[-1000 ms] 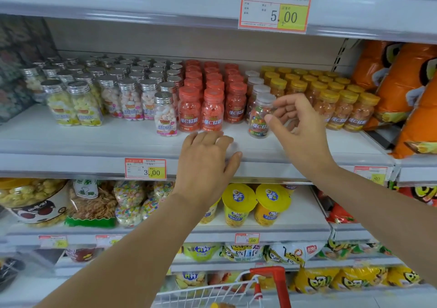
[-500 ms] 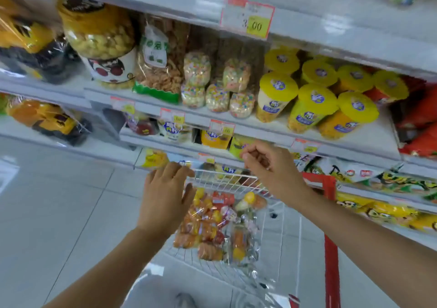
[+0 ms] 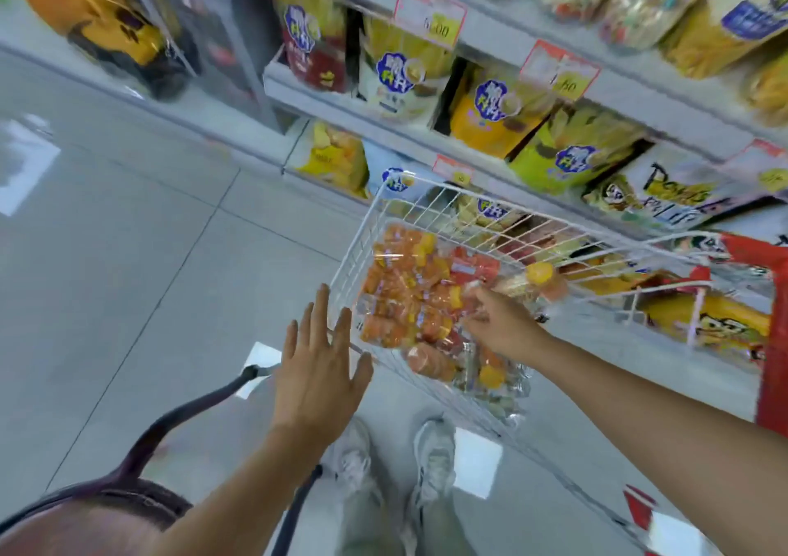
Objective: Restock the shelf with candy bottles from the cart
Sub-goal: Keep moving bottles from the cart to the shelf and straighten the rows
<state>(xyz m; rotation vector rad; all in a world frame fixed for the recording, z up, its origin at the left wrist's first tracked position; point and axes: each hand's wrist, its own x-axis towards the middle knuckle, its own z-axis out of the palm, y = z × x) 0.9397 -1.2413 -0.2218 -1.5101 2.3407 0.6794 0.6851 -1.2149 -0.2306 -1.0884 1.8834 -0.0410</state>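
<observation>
I am looking down into a white wire cart (image 3: 386, 197) that holds several orange, red and yellow-capped candy bottles (image 3: 409, 295), many of them in clear plastic wrap. My right hand (image 3: 503, 327) reaches into the cart, its fingers down among the bottles; motion blur hides whether it grips one. A loose yellow-capped bottle (image 3: 543, 278) lies just beyond it. My left hand (image 3: 320, 368) hovers with straight, spread fingers at the cart's near left rim and holds nothing.
Low shelves (image 3: 383, 126) of snack bags with price tags run behind the cart. The cart's red frame (image 3: 772, 342) stands at the right. Grey tiled floor (image 3: 128, 257) lies to the left. My shoes (image 3: 430, 449) are below, and a dark strap (image 3: 179, 419) hangs at lower left.
My view has dropped from the candy shelf to the cart. Both hands came down from the shelf; the right went into the cart among the bottles and the left moved to its rim.
</observation>
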